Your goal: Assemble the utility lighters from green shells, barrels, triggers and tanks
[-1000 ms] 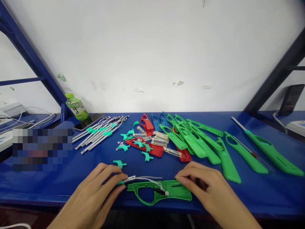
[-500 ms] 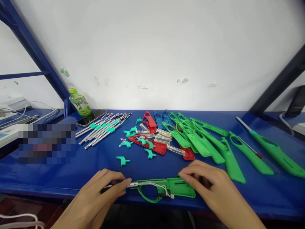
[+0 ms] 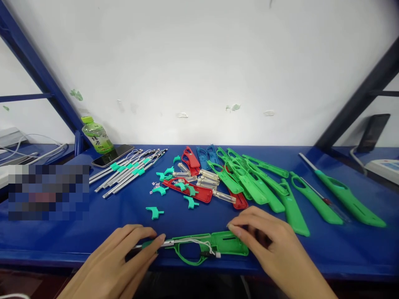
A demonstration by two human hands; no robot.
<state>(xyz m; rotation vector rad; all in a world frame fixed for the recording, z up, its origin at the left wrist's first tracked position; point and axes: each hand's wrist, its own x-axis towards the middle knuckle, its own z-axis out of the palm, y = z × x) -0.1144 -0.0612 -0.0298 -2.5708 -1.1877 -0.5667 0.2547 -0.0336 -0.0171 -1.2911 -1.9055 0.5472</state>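
Head view: near edge of bench (image 3: 118, 216), mid-length, a green shell half (image 3: 232, 245) lies open side up. Left hand (image 3: 131, 257): grip pinched on a metal tube (image 3: 168, 243) at the shell's left end, white wires (image 3: 199, 240) trailing over the shell. Right hand (image 3: 271, 238): fingertips at the shell's far edge; cannot tell if that grip is clamped. Farther in, loose teal pieces (image 3: 154, 212), then clear cartridges (image 3: 224, 196); green shells (image 3: 255, 182) toward right edge, bundled rods (image 3: 124, 178) toward left; bottle (image 3: 98, 137) by far left corner
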